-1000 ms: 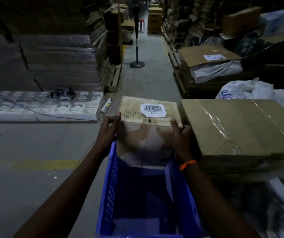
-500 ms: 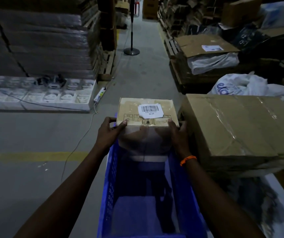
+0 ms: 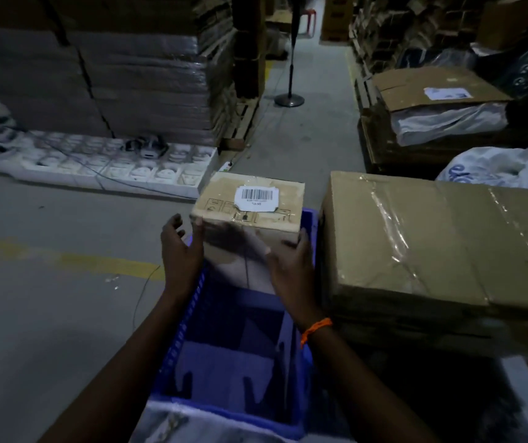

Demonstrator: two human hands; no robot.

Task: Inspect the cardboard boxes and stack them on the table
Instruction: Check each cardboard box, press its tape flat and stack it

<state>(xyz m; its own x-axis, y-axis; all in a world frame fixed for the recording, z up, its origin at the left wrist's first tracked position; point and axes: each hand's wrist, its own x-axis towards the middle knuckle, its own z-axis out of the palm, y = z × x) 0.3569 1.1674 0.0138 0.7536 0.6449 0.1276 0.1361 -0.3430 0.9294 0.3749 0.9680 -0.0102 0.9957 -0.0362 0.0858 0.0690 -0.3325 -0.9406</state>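
**Left hand lifted from the small box over the blue crate**

Since half a second ago, the left hand (image 3: 179, 251) has been drawn off the small cardboard box (image 3: 249, 215), which was then clasped from both sides. The box is now seen turned slightly askew.

Nearest the camera, a blue crate (image 3: 189, 318) is seen between the two forearms, its inside in shadow. An orange wristband (image 3: 316, 327) is worn on the right wrist.

The left hand is released, its fingers spread and loosely bent, just beside the box's near left corner. The right hand (image 3: 291, 266) is wrapped around the near right corner of the box, with the thumb laid across the near face and the fingers up the right side.

The box is held above the far end of the crate. Whether it rests on the rim cannot be told. A white barcode label (image 3: 256, 196) is stuck on its top.

Just to the right, a large taped cardboard box (image 3: 432, 244) is set close beside the crate.

Farther off on the floor, a yellow line (image 3: 96, 262) and a row of white moulded trays (image 3: 112, 164) are seen to the left. Behind the trays, wrapped stacks of flat cardboard (image 3: 112, 75) are piled, and a round stand base (image 3: 289, 99) is placed in the aisle.
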